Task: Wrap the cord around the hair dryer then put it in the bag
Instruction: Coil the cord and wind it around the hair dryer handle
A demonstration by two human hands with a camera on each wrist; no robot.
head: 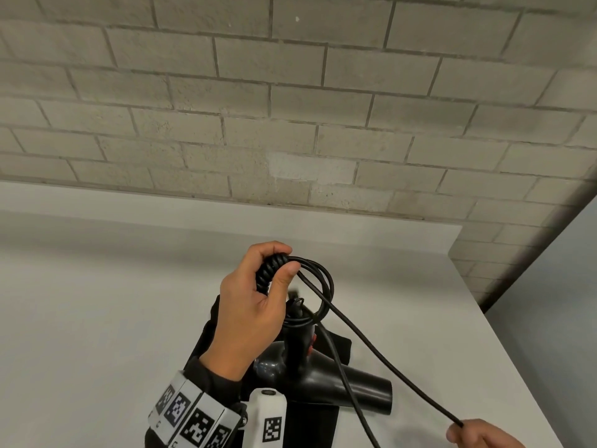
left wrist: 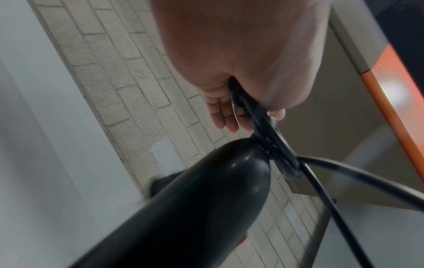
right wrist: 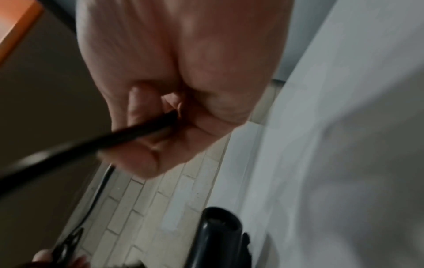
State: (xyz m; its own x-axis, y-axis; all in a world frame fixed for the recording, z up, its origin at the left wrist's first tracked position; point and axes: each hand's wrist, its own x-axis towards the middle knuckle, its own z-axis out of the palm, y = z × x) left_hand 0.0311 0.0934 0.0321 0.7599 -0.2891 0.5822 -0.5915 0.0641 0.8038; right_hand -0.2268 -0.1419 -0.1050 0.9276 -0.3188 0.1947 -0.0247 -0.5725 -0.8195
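Note:
A black hair dryer [head: 326, 373] hangs handle-up over the table, nozzle pointing right. My left hand [head: 255, 305] grips a bunch of coiled cord [head: 271, 270] above the handle, with loops of cord [head: 319, 286] hanging beside the thumb. From there a straight run of cord [head: 387, 357] stretches down to the right into my right hand [head: 478, 436], which pinches it at the frame's bottom edge. The left wrist view shows the dryer body [left wrist: 195, 208] below the left hand [left wrist: 229, 112]. In the right wrist view fingers [right wrist: 146, 141] curl round the cord [right wrist: 110, 137]. A black bag [head: 323, 344] lies under the dryer.
The white table [head: 97, 302] runs to a far edge against a grey brick wall [head: 290, 108]. Its right edge [head: 504, 318] slants down toward the lower right corner. An orange-edged panel [left wrist: 394, 101] shows in the wrist views.

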